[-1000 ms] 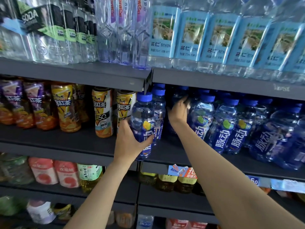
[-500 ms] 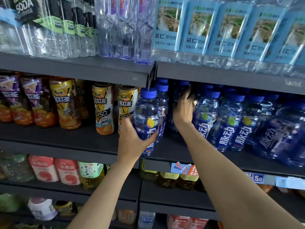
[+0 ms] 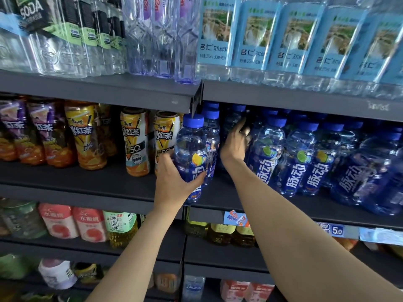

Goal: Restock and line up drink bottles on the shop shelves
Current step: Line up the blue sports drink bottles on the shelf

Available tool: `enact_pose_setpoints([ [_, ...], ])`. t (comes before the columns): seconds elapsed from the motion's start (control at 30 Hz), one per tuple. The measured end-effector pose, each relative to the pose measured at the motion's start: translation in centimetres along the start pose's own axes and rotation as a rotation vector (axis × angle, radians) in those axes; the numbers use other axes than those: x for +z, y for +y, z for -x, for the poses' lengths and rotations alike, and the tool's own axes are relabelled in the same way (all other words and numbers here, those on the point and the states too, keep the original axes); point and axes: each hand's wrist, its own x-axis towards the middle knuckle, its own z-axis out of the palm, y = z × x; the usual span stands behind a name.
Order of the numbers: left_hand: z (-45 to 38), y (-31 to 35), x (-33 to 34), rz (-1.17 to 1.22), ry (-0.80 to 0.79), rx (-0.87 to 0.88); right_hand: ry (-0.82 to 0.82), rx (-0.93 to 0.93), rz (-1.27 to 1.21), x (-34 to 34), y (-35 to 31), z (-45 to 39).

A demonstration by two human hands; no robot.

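We face dark metal shop shelves (image 3: 98,188). Our left hand (image 3: 174,184) wraps around a clear blue-capped plastic drink bottle with a blue label (image 3: 192,158), upright at the front edge of the middle shelf. Our right hand (image 3: 234,147) reaches into a gap in the row of matching blue bottles (image 3: 305,162); we cannot tell whether it grips anything. Most rows look filled, so this bottle likely remains to be slotted in and straightened.
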Motion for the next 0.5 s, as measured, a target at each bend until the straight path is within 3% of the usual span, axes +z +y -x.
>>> enact_pose_setpoints([
  [0.4, 0.2, 0.3, 0.0, -0.005, 0.023, -0.013, -0.059, -0.203, 0.053, -1.9, 1.5, 2.9],
  [0.5, 0.5, 0.8, -0.2, -0.059, 0.029, -0.021, -0.004, -0.257, -0.093, -2.3, 2.0, 4.2],
])
